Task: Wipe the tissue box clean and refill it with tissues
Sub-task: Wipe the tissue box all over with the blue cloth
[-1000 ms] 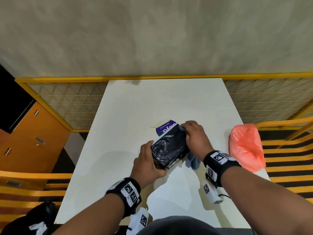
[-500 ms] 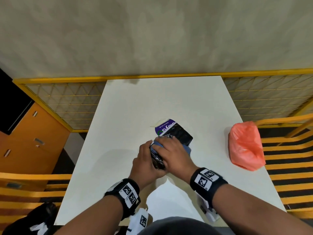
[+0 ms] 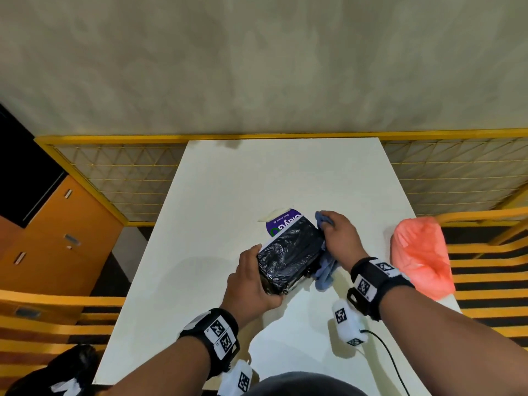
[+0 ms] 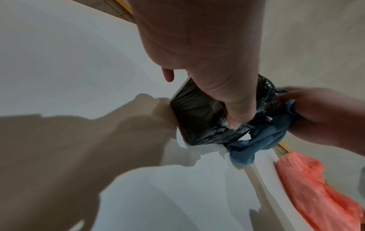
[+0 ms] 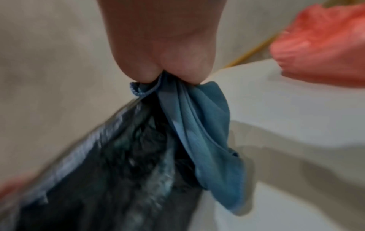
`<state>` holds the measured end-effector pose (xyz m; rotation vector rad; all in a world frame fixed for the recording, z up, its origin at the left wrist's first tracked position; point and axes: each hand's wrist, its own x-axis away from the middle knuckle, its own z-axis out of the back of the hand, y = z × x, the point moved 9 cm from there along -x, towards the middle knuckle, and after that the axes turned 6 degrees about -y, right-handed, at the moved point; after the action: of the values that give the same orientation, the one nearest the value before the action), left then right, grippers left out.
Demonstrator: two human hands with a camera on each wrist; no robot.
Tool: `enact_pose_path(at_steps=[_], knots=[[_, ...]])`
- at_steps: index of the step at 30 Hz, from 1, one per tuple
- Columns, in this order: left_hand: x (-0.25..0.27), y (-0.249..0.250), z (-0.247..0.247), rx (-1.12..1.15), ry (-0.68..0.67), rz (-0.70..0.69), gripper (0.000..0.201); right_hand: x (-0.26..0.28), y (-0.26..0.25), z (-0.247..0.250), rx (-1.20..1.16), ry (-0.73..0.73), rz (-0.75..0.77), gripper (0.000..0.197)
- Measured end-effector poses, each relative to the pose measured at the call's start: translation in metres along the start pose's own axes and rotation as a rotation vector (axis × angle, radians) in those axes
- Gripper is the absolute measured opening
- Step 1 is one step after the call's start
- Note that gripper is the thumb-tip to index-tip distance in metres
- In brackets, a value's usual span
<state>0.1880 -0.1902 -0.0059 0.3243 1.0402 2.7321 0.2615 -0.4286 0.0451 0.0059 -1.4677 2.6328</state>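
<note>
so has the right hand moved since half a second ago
Yes. The right hand, gripping the blue cloth, has swept from the near end of the black-wrapped tissue box to its far right corner, toward the orange bag.

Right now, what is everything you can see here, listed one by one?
tissue box: one, wrapped in crinkled black plastic, near middle of the table, held by both hands
purple packet: one, purple with white print, just beyond the box
cloth: one, blue, against the box's right side
plastic bag: one, salmon pink, table's right edge
table: one, white
railing: yellow mesh, behind the table
cabinet: one, orange, far left
left hand: grips the box's near end
right hand: fingers pinch the cloth
</note>
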Motion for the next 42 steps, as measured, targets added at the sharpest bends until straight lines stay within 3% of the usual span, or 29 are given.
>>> enact_pose_path(at_steps=[2, 4, 5, 8, 10, 12, 16, 22, 24, 28, 34, 38, 42], knots=[[0.001, 0.0, 0.0, 0.003, -0.003, 0.006, 0.118, 0.002, 0.006, 0.013, -0.108, 0.055, -0.048, 0.03], [0.001, 0.0, 0.0, 0.0, -0.005, 0.014, 0.118, 0.016, -0.022, 0.019, -0.019, 0.135, 0.103, 0.031], [0.0, 0.0, -0.001, -0.003, -0.004, 0.019, 0.118, 0.028, -0.045, 0.014, 0.047, 0.142, 0.25, 0.032], [0.0, -0.001, -0.001, 0.002, -0.011, 0.03, 0.118, 0.069, -0.087, -0.044, 0.261, -0.033, 0.627, 0.044], [0.001, 0.0, -0.001, 0.024, -0.019, 0.029, 0.116, 0.083, -0.077, -0.084, 0.425, -0.162, 0.675, 0.042], [0.001, 0.001, 0.0, 0.034, -0.017, 0.031, 0.114, 0.086, -0.061, -0.1, 0.555, -0.19, 0.667, 0.04], [0.001, 0.0, 0.0, -0.004, -0.023, 0.04, 0.117, 0.064, -0.048, -0.076, 0.637, -0.087, 0.557, 0.042], [0.002, 0.004, 0.004, -0.055, -0.059, 0.047, 0.118, 0.027, -0.03, -0.037, 0.4, 0.013, 0.416, 0.036], [0.002, 0.005, 0.006, -0.057, -0.09, 0.054, 0.121, 0.017, -0.021, -0.027, 0.28, 0.028, 0.324, 0.03], [-0.003, 0.01, 0.014, -0.16, -0.184, 0.078, 0.129, 0.002, 0.018, -0.009, -0.053, -0.065, -0.011, 0.025], [-0.043, 0.065, 0.036, -0.273, -0.217, 0.156, 0.127, 0.023, 0.087, 0.013, -0.617, 0.158, -0.346, 0.015], [-0.082, 0.113, 0.01, -0.384, -0.28, 0.132, 0.136, 0.048, 0.105, 0.009, -0.976, 0.207, -0.435, 0.01], [-0.097, 0.111, -0.017, -0.463, -0.331, 0.21, 0.142, 0.068, 0.101, 0.017, -1.047, 0.154, -0.43, 0.01]])
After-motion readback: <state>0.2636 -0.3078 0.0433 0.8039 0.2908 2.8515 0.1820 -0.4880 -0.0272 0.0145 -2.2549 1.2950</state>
